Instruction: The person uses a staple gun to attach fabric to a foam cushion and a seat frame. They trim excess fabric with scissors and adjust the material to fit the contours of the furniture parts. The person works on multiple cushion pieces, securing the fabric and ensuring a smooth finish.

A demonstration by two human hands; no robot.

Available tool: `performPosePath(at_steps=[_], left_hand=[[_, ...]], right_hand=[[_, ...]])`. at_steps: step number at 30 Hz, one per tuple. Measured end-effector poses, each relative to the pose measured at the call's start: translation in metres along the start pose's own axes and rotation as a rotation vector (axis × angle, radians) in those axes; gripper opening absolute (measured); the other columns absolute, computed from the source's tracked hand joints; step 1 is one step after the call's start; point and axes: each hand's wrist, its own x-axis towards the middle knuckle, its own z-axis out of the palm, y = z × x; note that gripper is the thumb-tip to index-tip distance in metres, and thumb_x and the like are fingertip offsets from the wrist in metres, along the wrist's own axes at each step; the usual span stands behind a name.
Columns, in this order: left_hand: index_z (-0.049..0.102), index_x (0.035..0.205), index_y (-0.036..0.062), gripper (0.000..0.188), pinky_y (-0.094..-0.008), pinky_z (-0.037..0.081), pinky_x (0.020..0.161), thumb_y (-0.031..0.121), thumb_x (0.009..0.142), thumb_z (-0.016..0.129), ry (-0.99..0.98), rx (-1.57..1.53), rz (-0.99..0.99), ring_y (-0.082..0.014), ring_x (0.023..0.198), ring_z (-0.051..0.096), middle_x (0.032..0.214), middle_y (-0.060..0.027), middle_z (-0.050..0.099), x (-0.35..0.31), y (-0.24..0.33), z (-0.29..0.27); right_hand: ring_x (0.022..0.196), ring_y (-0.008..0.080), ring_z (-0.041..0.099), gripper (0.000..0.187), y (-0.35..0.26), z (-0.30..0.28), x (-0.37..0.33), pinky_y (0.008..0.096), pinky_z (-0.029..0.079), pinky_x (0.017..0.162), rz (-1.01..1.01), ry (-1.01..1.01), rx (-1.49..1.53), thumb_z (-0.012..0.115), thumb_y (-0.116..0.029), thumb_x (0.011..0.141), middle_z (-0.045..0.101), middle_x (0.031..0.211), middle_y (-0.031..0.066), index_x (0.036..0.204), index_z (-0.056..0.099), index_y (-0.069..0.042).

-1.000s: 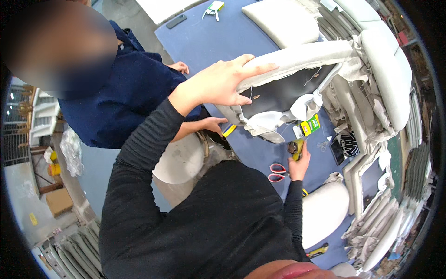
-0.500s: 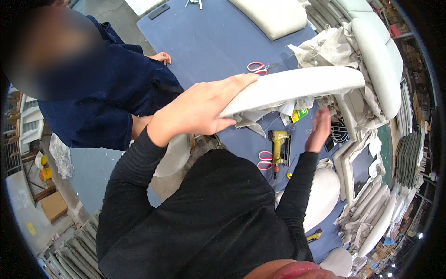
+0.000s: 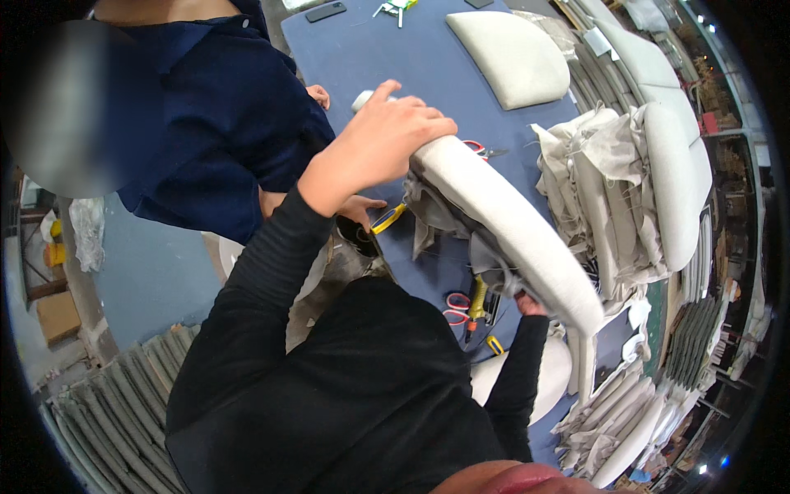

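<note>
A cream upholstered seat pad [image 3: 510, 218] is tilted on edge above the blue-grey worktable, with loose grey-beige fabric hanging from its underside. My left hand [image 3: 383, 136] is closed over its upper left end, fingers across the top. Near the lower right end, my right hand [image 3: 531, 305] is at the underside against the loose fabric, its fingers partly hidden. Below the pad lie a yellow staple gun [image 3: 478, 295], partly covered, and red-handled scissors [image 3: 457, 308]. Another pair of scissors [image 3: 496, 153] shows just beyond the pad.
A co-worker in a navy shirt [image 3: 222, 123] stands at left, one hand [image 3: 356, 211] by a yellow cutter [image 3: 388, 218]. A finished cushion [image 3: 514, 62] and phone [image 3: 326, 11] lie on the far table [image 3: 370, 49]. Fabric-covered pads [image 3: 613, 198] are stacked at right; another cream pad [image 3: 543, 380] sits near my right forearm.
The seat pad has swung so its right end points down toward me. My right hand, apart from it before, is now at its underside. My left hand has shifted upward with its end.
</note>
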Motion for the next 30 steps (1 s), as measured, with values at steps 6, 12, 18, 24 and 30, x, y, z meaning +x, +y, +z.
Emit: performPosePath(at_steps=[6, 12, 18, 24, 30], left_hand=[[0.072, 0.136, 0.0228, 0.049, -0.0505, 0.049, 0.112, 0.008, 0.090, 0.078, 0.601, 0.028, -0.005, -0.0296, 0.132, 0.068, 0.138, -0.0045, 0.074, 0.061, -0.102, 0.062], [0.069, 0.140, 0.0012, 0.060, -0.0485, 0.056, 0.100, 0.052, 0.117, 0.048, 0.017, -1.629, -1.137, -0.0276, 0.113, 0.070, 0.133, -0.0172, 0.073, 0.051, -0.131, 0.189], [0.032, 0.172, 0.0029, 0.089, -0.0423, 0.032, 0.128, 0.070, 0.114, 0.026, 0.051, -1.819, -1.086, -0.0274, 0.155, 0.044, 0.172, -0.0173, 0.043, -0.029, -0.104, 0.271], [0.002, 0.177, 0.0057, 0.091, -0.0459, -0.011, 0.135, 0.070, 0.114, 0.016, 0.413, -1.677, -0.828, -0.0259, 0.170, -0.013, 0.186, -0.0139, -0.005, -0.041, -0.140, 0.294], [-0.007, 0.175, 0.0062, 0.098, -0.0455, -0.010, 0.135, 0.077, 0.111, 0.016, 0.474, -1.358, -0.744, -0.0276, 0.168, -0.020, 0.183, -0.0155, -0.017, 0.028, -0.178, 0.306]], right_hand=[[0.144, 0.0338, 0.055, 0.076, 0.068, 0.046, -0.044, 0.0562, 0.044, 0.123, -0.236, 0.091, -0.030, 0.059, -0.016, 0.106, 0.057, 0.155, 0.0142, 0.173, 0.023, -0.021], [0.154, 0.0340, 0.041, 0.110, 0.124, 0.102, 0.009, 0.0571, 0.039, 0.123, -0.365, 0.144, -0.238, 0.071, 0.004, 0.093, 0.031, 0.174, 0.0111, 0.175, 0.008, -0.034], [0.152, 0.0360, 0.044, 0.097, 0.085, 0.083, 0.077, 0.0560, 0.044, 0.119, -0.303, 0.361, -0.397, 0.075, -0.025, 0.104, 0.033, 0.173, 0.0143, 0.175, 0.009, -0.026], [0.153, 0.0376, 0.043, 0.106, 0.077, 0.073, 0.107, 0.0573, 0.042, 0.121, -0.195, 0.475, -0.564, 0.079, -0.044, 0.103, 0.032, 0.174, 0.0176, 0.176, 0.006, -0.021], [0.155, 0.0369, 0.042, 0.103, 0.089, 0.039, 0.120, 0.0587, 0.042, 0.121, -0.191, 0.451, -0.622, 0.077, -0.041, 0.105, 0.033, 0.174, 0.0147, 0.176, 0.004, -0.025]])
